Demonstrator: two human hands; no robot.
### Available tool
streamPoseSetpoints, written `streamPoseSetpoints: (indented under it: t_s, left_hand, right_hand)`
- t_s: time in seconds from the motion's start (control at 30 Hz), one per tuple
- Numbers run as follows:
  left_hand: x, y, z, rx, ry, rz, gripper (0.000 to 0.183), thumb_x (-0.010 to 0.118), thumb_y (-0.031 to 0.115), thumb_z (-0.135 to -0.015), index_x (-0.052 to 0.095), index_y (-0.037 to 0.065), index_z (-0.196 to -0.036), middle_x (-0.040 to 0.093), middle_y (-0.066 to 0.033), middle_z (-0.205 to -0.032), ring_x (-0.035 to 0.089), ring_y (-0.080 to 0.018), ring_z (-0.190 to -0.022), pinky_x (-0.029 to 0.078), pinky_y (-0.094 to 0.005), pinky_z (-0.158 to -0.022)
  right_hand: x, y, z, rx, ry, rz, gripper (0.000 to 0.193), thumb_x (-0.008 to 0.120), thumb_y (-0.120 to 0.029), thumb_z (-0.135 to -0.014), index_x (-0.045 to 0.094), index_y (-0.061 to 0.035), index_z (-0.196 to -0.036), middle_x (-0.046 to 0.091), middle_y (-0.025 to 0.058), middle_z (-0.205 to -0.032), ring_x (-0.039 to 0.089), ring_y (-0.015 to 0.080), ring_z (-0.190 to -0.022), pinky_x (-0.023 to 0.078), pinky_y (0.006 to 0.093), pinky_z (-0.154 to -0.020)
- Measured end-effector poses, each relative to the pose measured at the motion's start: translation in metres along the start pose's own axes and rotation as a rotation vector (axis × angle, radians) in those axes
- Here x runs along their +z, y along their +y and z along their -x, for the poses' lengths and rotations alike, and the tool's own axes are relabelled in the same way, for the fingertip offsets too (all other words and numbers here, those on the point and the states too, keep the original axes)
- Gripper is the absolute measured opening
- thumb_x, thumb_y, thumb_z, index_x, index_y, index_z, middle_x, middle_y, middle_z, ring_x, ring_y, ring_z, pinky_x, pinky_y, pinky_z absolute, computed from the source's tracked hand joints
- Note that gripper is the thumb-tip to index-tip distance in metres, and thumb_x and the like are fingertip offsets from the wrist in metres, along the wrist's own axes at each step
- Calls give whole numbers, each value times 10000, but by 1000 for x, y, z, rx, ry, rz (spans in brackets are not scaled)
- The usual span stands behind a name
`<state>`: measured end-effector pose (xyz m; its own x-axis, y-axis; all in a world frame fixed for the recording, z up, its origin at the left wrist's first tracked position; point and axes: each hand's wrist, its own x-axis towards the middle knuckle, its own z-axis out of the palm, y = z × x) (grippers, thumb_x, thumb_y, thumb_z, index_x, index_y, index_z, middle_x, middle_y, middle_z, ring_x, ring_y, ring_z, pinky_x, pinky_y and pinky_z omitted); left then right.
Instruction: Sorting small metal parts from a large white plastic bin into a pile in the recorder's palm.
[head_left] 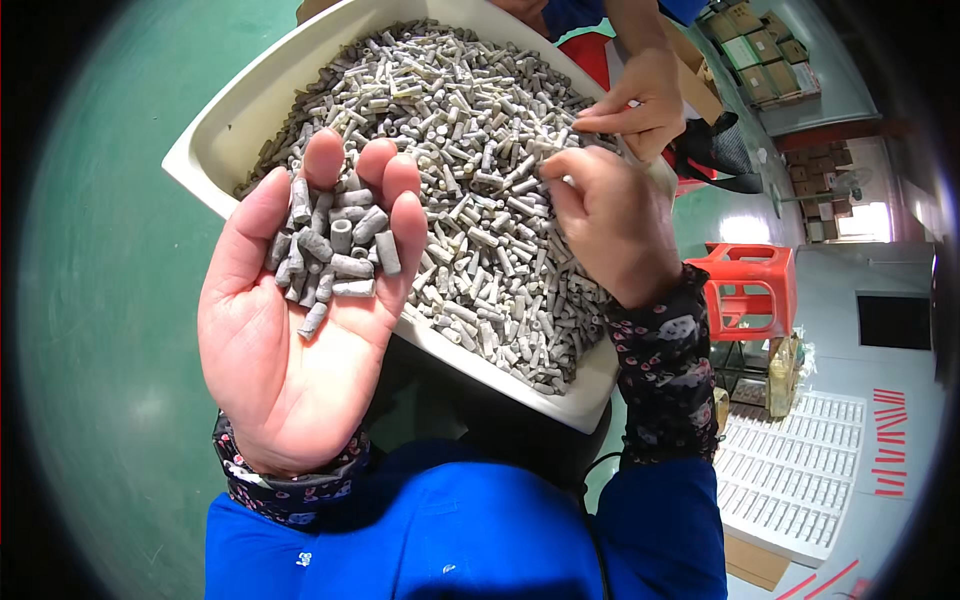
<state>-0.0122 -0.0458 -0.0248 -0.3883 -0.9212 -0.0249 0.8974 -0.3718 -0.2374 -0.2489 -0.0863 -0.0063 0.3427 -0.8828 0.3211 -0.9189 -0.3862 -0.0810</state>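
Note:
My left hand [285,370] is turned palm up, cupped under a small heap of short grey tubes [345,240] resting on the palm and fingers. It hovers over the near left side of a large cream basin [225,125]. Loose tubes of the same kind [450,120] fill the basin in a deep pile. My right hand [620,225], back upward, is over the right part of the pile. Its fingers are curled in a pinch at the tubes; whatever is between the fingertips is hidden.
Another person's hand [645,100] reaches into the basin's far right side, close to my right hand. A red plastic stool [755,290] stands to the right, with a white slotted panel [795,470] nearer me. A dark bag [720,150] and stacked cardboard boxes [765,60] are farther back.

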Motion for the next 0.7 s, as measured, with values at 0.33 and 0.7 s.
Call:
streamPoseSetpoints:
  t_s: [0.33, 0.7]
  left_hand:
    - [-1, -2, 2, -1, -1, -8, 304, 399, 143, -958, 519, -40, -1170, 474, -193, -1241, 386, -298, -1227, 373, -438, -1020]
    - [0, -1, 4, 3, -4, -26, 301, 391, 136, -961, 519, -39, -1170, 467, -191, -1247, 381, -300, -1231, 371, -441, -1028]
  right_hand:
    - [-20, -13, 29, 11, -111, -322, 118, 644, -15, -733, 593, -48, -835, 612, 116, -786, 609, 302, -722, 487, 376, -643]
    - [-13, -26, 22, 16, -145, -167, 123, 623, -7, -748, 614, -23, -870, 598, 120, -777, 610, 270, -658, 477, 338, -579]
